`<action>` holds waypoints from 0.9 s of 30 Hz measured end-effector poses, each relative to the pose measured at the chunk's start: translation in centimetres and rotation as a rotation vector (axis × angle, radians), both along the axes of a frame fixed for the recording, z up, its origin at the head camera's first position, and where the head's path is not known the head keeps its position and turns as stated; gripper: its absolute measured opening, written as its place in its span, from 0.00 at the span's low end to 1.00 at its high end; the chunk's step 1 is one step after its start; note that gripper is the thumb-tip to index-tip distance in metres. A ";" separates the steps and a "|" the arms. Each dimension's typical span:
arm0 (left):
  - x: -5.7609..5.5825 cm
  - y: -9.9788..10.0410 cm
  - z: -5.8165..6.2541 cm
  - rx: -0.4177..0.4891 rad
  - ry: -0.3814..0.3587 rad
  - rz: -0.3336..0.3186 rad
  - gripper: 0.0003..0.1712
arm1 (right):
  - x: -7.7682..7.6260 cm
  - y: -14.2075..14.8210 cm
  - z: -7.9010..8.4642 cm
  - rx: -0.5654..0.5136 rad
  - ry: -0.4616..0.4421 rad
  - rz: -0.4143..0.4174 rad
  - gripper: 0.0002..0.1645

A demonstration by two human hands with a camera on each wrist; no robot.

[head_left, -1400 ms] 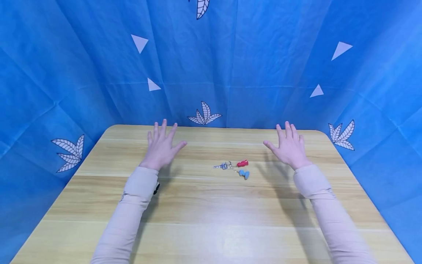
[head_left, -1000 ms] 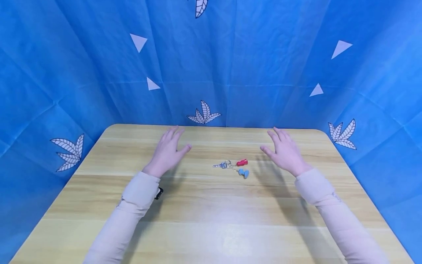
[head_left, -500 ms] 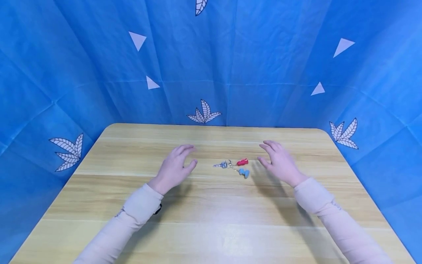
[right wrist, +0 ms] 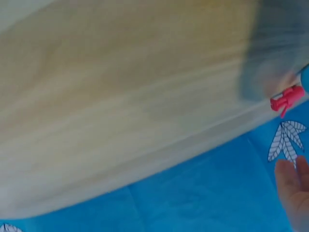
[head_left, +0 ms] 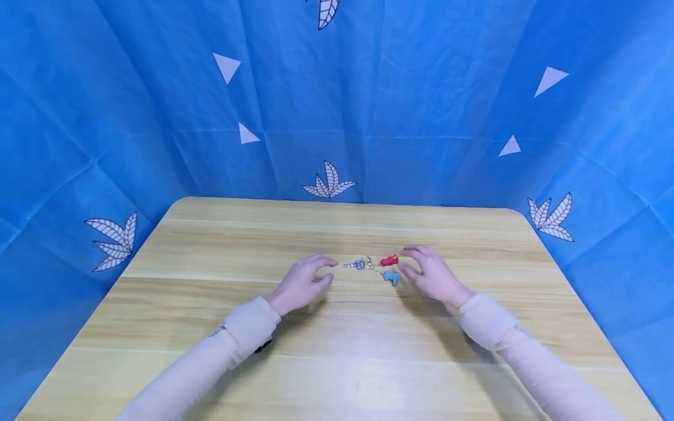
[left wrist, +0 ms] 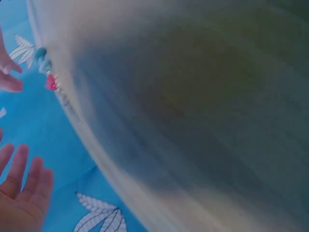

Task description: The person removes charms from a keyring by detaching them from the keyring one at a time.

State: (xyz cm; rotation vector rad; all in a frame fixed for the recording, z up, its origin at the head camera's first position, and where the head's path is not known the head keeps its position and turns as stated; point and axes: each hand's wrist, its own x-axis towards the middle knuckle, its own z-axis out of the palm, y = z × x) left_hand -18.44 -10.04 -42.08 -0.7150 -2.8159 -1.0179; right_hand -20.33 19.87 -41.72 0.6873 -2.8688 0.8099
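A key (head_left: 354, 265) on a metal ring lies on the wooden table, its blade toward the left in the head view. Short chains join the ring to a red charm (head_left: 389, 261) and a blue charm (head_left: 391, 276). My left hand (head_left: 301, 283) is just left of the key's tip, fingers bent loosely, thumb and fingers apart with nothing between them. Right of the charms, my right hand (head_left: 433, 275) has its fingertips close beside the red one, holding nothing. The left wrist view catches the red charm (left wrist: 51, 82) and part of the left hand (left wrist: 28, 193).
The wooden table (head_left: 337, 345) has rounded far corners. A blue curtain (head_left: 421, 88) with white leaf and triangle prints hangs behind it and along both sides. A dark band (head_left: 263, 346) shows at the left wrist under the sleeve.
Both hands have come down and inward from the table's far part to either side of the keychain, their spread fingers now bent. The keychain stays where it was.
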 end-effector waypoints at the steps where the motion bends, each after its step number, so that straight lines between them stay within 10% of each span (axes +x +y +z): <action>1: -0.2 0.3 -0.2 0.004 -0.019 -0.005 0.17 | -0.1 -0.1 -0.2 -0.015 -0.016 0.004 0.23; 27: -6.6 6.8 -1.4 -0.243 -0.016 -0.166 0.14 | -3.7 -3.9 -2.1 0.074 -0.119 0.081 0.23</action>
